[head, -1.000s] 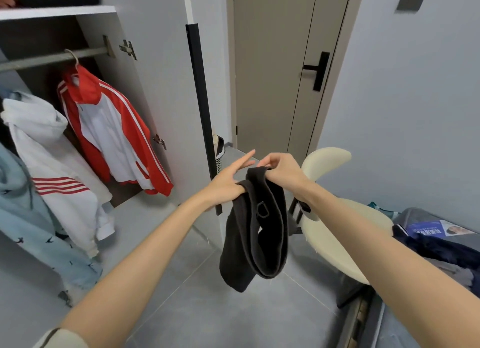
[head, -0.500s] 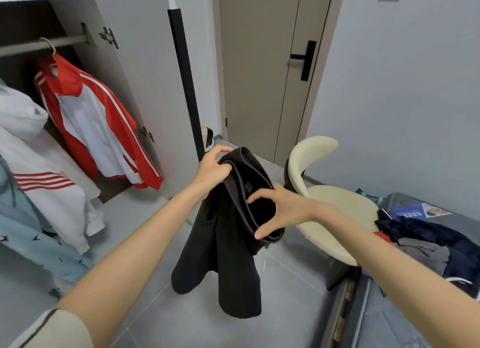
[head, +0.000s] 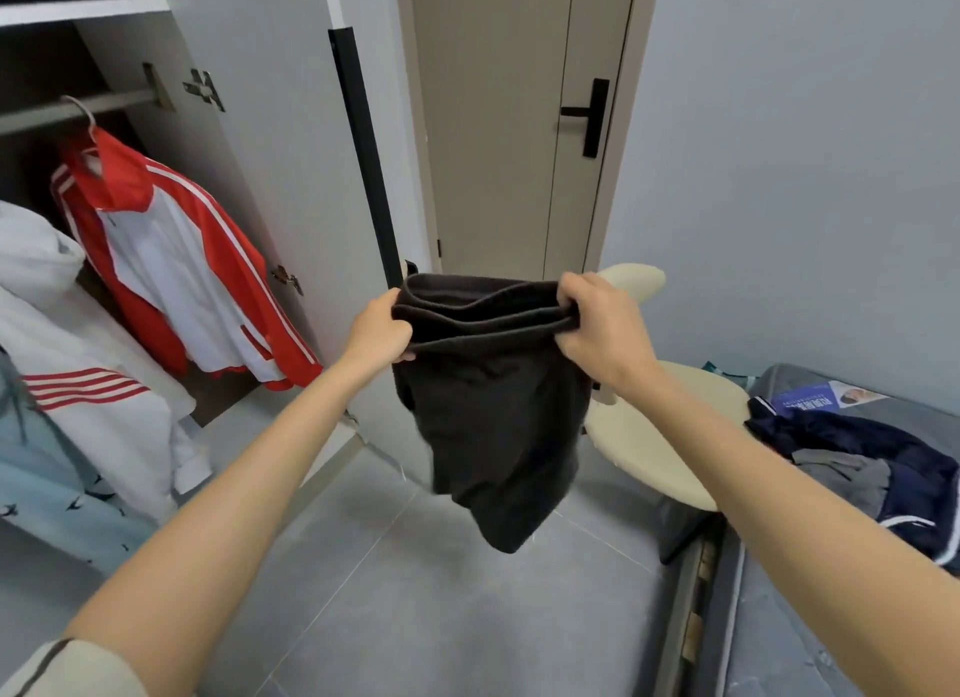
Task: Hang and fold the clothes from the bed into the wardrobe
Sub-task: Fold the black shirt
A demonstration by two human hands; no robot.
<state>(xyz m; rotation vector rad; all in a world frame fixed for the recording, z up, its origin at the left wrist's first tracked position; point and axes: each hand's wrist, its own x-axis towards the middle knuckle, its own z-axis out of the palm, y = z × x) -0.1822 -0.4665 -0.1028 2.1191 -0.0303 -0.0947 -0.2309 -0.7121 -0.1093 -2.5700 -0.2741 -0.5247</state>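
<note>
Held up in mid-air at the centre of the view: a dark garment (head: pixel 493 426), probably a pair of shorts, though hard to say for sure from the bunched cloth. Stretched level by its waistband (head: pixel 483 311), with the rest hanging loose below, clear of the grey floor (head: pixel 441 592).

At the 9 o'clock end of the band, the left hand (head: pixel 379 327), closed round the cloth in a firm grip. At the 3 o'clock end, the right hand (head: pixel 597 327), likewise curled over the doubled edge and pinching it tight. Nothing else in either hand.

Out at 9 to 10 o'clock, the open wardrobe (head: pixel 249 124), with a rail (head: pixel 78 106) across its upper part. Hanging from the rail, a red and white jacket (head: pixel 171 270) on a hanger. Just beside it toward 9 o'clock, a white hoodie (head: pixel 88 363) with red stripes, and lower, toward 8 o'clock, a light blue garment (head: pixel 47 483).

At 12 o'clock, a closed beige door (head: pixel 493 124) with a black handle (head: pixel 592 116).

At 3 o'clock, behind the right forearm, a cream chair (head: pixel 654 436). At 4 o'clock, the bed (head: pixel 831 618), bearing a navy garment (head: pixel 857 447) in a heap, a grey garment (head: pixel 841 475) touching it, and a blue booklet (head: pixel 815 400) just beyond.
</note>
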